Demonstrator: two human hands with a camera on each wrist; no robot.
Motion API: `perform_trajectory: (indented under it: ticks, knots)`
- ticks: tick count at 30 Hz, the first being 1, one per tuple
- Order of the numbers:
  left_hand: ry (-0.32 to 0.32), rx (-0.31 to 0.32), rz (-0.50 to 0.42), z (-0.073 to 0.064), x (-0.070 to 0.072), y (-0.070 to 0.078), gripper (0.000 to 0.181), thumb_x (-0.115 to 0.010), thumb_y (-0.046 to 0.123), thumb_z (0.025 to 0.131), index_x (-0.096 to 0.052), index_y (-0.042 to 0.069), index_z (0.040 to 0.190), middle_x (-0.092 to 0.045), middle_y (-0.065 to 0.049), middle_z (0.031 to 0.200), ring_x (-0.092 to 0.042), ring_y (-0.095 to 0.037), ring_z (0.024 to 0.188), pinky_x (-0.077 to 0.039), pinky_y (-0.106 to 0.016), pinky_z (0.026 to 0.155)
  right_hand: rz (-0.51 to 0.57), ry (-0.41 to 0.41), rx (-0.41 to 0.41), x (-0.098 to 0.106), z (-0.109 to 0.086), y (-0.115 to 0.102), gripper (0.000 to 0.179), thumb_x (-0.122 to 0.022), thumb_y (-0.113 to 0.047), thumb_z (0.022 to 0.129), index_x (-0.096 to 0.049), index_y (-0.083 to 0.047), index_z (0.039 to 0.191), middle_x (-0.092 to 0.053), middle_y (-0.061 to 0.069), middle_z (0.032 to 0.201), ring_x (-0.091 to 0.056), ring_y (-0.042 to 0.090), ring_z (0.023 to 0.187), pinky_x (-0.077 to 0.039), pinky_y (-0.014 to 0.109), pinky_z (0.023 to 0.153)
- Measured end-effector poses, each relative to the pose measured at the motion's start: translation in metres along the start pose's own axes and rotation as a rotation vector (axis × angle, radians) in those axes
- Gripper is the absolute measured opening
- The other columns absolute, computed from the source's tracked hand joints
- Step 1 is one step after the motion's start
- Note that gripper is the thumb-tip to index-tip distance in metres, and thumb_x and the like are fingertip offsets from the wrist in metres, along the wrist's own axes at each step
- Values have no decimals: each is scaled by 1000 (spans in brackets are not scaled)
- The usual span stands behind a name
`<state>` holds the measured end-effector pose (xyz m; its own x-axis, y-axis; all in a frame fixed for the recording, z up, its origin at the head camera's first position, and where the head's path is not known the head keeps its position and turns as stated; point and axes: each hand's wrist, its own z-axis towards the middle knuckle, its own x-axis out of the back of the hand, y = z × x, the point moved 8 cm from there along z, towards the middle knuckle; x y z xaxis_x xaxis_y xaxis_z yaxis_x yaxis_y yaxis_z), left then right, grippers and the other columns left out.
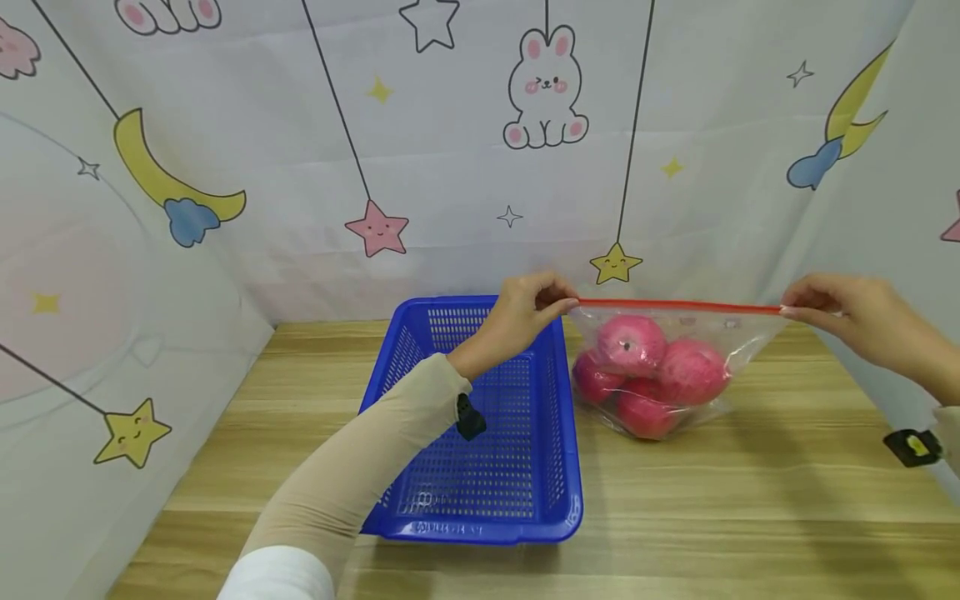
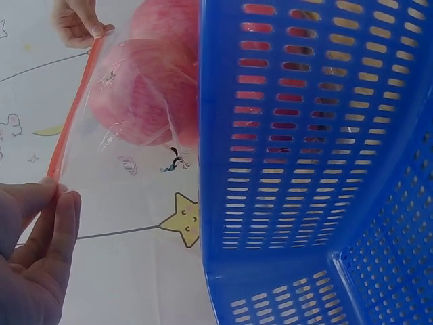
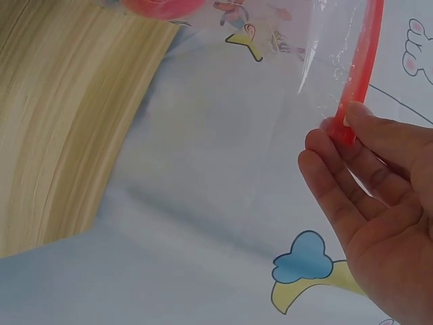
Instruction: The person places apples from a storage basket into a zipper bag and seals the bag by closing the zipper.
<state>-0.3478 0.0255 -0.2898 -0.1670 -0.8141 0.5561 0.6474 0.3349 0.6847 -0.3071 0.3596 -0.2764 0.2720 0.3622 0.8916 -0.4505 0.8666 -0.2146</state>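
Observation:
A clear zip bag [image 1: 742,337] with a red strip along its top holds several pinkish-red apples [image 1: 632,343]. My left hand [image 1: 519,315] pinches the left end of the red strip [image 1: 675,306] between thumb and fingers, beside the basket's far right corner. At the strip's other end, my right hand [image 1: 862,317] pinches the corner, as the right wrist view also shows with its thumb [image 3: 389,132] on the red strip. The strip is stretched straight between both hands, and the apples bunch in the lower left of the bag.
A blue plastic basket [image 1: 573,467] with slotted walls stands on the wooden table [image 1: 720,517], left of the bag. My left forearm reaches across it. Behind the table hangs a white curtain [image 1: 450,150] printed with stars, moons and a rabbit.

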Motion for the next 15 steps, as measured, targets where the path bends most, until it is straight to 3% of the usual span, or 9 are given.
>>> perform_trajectory:
  ticks: [7,12,15]
  knots:
    - [-22,22,16,-2,-1,-2,9,-67,7,96,-70,1,102,-73,-8,94,-67,-13,79,-54,-20,72,-27,-33,18,-8,1,-3,10,-74,4,86,-67,-1,92,-69,2,81,-63,11,70,-54,25,61]
    - [-43,29,43,-3,-1,-1,15,-66,10,97,-68,2,110,-73,-8,99,-69,-17,89,-53,-19,78,-38,-30,44,-11,2,-5,13,-75,4,84,-67,-1,94,-68,1,81,-60,6,69,-51,21,60]
    - [-74,40,85,-4,-2,-1,22,-65,13,98,-66,4,118,-73,-8,104,-68,-17,95,-52,-20,82,-29,-21,63,-10,3,-8,18,-76,3,83,-67,0,98,-70,7,85,-64,15,72,-48,16,61]
